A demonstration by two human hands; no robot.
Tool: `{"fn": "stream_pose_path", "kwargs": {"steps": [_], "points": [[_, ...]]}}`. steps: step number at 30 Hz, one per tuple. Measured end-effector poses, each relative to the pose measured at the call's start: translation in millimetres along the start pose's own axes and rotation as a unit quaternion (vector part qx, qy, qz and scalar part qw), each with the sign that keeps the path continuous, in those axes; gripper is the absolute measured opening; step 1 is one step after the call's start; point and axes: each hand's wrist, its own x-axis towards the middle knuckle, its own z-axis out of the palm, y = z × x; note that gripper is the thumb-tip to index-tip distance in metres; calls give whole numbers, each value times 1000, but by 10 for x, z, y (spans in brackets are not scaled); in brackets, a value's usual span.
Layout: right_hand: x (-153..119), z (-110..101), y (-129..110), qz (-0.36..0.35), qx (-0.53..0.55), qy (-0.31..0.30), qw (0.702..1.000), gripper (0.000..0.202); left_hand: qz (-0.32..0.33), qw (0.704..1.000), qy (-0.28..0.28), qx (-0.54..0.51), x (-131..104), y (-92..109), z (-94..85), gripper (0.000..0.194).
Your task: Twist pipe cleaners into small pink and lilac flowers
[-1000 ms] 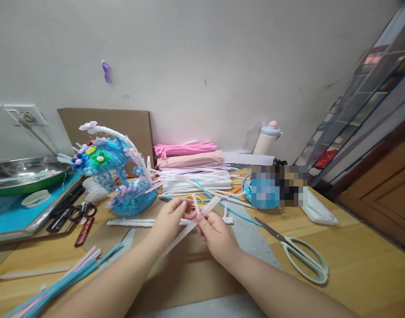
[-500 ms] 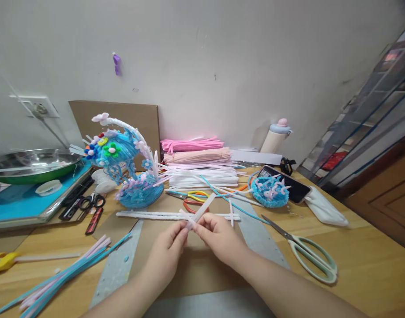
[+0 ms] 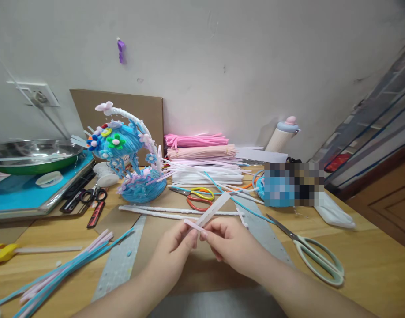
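Pinching a pink strip [image 3: 193, 225] near either end, left hand [image 3: 174, 251] and right hand [image 3: 237, 248], fingers closed. It runs crosswise, hand to hand. A pale strip [image 3: 215, 209] crosses it at my fingertips, long axis slanting away and rightward; cannot tell which hand grips that one. Far left of hands: bowl [image 3: 40, 168], pale bits [image 3: 60, 155] inside. Beyond right hand: bottle [image 3: 282, 138], contents hidden.

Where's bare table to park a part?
Widest: bare table right of the large scissors, nearer than the white pouch. Smaller: bare cardboard between left hand, right hand and the nearer grey mat. Crowded: beyond the crossed strips, with white rods, pliers and stem bundles; left, by the green bowl.
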Motion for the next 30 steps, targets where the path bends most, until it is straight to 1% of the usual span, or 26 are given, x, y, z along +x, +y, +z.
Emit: {"fn": "stream_pose_path", "kwargs": {"steps": [3,5,6,7,8,9,10,11,12,13,16,18,20,22,25,27,30], "points": [[15,-56,-1,-88,-110,23,990,29,-30,997,62,-20,21,-33,-26,28],[54,-179,7,-116,-165,21,979,24,-40,993,111,-31,57,-81,-76,32],[81,-265,18,-87,-162,-1,983,23,-42,990,133,-36,81,-108,-107,33],[113,-359,36,-67,-156,-21,985,26,-45,986,153,-43,107,-135,-138,35],[147,-452,61,-47,-150,-48,986,33,-47,983,169,-51,135,-160,-167,36],[183,-538,93,-21,-143,-82,986,45,-50,981,179,-57,163,-184,-190,37],[222,-607,132,5,-135,-115,984,58,-54,980,184,-63,187,-206,-205,38],[262,-658,177,41,-114,-145,982,66,-57,979,185,-67,207,-227,-214,39],[305,-688,224,87,-76,-163,980,67,-59,979,182,-70,222,-245,-215,39],[351,-700,272,102,-61,-158,980,62,-61,979,178,-72,231,-263,-211,39],[484,-669,389,98,-47,-100,989,34,-61,982,163,-68,231,-302,-191,38],[534,-618,417,79,-38,-62,994,26,-59,984,154,-61,223,-316,-186,37],[523,-535,394,47,-20,-33,998,25,-54,986,147,-53,217,-318,-188,36],[451,-407,330,10,6,-18,1000,28,-48,988,142,-46,213,-308,-186,35],[291,-166,212,-40,46,-28,998,28,-38,990,132,-34,186,-266,-155,34],[200,-38,153,-61,55,-24,996,30,-35,992,118,-26,152,-225,-115,31],[127,29,108,-118,-19,38,992,22,-37,995,96,-16,97,-176,-50,29]]}}
